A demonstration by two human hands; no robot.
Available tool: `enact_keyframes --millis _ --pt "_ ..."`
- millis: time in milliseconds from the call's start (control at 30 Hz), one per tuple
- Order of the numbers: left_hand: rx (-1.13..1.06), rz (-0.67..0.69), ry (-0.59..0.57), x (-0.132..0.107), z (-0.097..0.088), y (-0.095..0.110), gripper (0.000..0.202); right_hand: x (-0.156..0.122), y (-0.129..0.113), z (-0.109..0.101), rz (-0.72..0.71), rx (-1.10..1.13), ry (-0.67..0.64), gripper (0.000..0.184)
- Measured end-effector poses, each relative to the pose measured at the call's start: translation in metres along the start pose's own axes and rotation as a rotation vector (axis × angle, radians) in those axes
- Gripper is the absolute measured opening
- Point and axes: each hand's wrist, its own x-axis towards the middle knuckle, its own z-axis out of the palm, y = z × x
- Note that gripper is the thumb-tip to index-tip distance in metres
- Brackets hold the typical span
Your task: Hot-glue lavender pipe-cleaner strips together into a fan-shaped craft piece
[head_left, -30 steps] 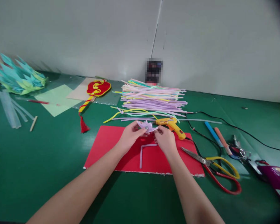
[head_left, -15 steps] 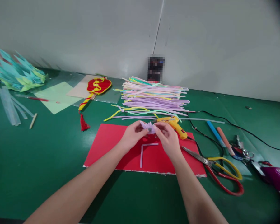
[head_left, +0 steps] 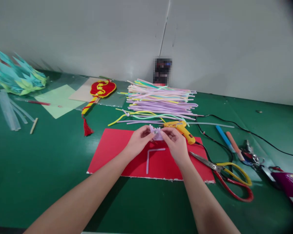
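My left hand (head_left: pixel 139 139) and my right hand (head_left: pixel 175 142) pinch a small folded piece of lilac pipe cleaner (head_left: pixel 157 135) between them, one at each side. Its upper edge shows short upright bends; the fingers hide its ends. Both hands hover over a red board (head_left: pixel 134 165) with a frayed white front edge. On the board below them lies a separate lilac pipe cleaner (head_left: pixel 147 161) bent into a right angle. Just behind my right hand rests a yellow glue gun (head_left: pixel 187 132), its nozzle pointing left.
Scissors (head_left: pixel 216 168) with red and yellow handles overlap the board's right side. Behind the board is a pile of pastel pipe cleaners (head_left: pixel 161 100). A red and yellow fan (head_left: pixel 103 89) with a tassel lies left. A black cord (head_left: pixel 249 138) crosses the right side.
The lilac piece has tilted slightly between my fingers, with a bend at its left now standing higher. Both hands have stayed in nearly the same place.
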Motion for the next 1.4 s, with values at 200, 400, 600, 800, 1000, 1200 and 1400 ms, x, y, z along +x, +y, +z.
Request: enact_keyframes --millis 200,400,600,800,1000,1200,1400 --pt "0.080 0.012 0.081 -0.0009 0.0004 0.0028 0.015 -0.0005 -0.0012 -0.0001 -0.005 -0.051 -0.037 0.015" --pt "0.116 0.026 0.097 -0.0012 0.0000 0.0007 0.013 -0.0006 -0.0028 -0.0017 -0.018 -0.117 -0.014 0.017" --pt "0.105 0.037 0.061 -0.0017 0.0011 -0.0022 0.015 -0.0007 -0.0051 -0.0058 -0.006 -0.211 -0.003 0.019" --pt "0.124 0.036 0.061 -0.0023 0.0008 -0.0015 0.016 -0.0016 -0.0067 -0.0056 -0.008 -0.214 -0.020 0.018" --pt "0.120 0.043 0.048 -0.0025 -0.0001 -0.0030 0.016 -0.0013 -0.0063 -0.0056 0.009 -0.194 -0.031 0.019" --pt "0.132 0.039 0.054 -0.0025 0.0003 -0.0022 0.015 -0.0004 -0.0066 -0.0054 0.031 -0.191 -0.027 0.019" --pt "0.139 0.037 0.052 -0.0028 0.0005 -0.0005 0.015 -0.0002 -0.0069 -0.0054 0.015 -0.204 -0.022 0.020"
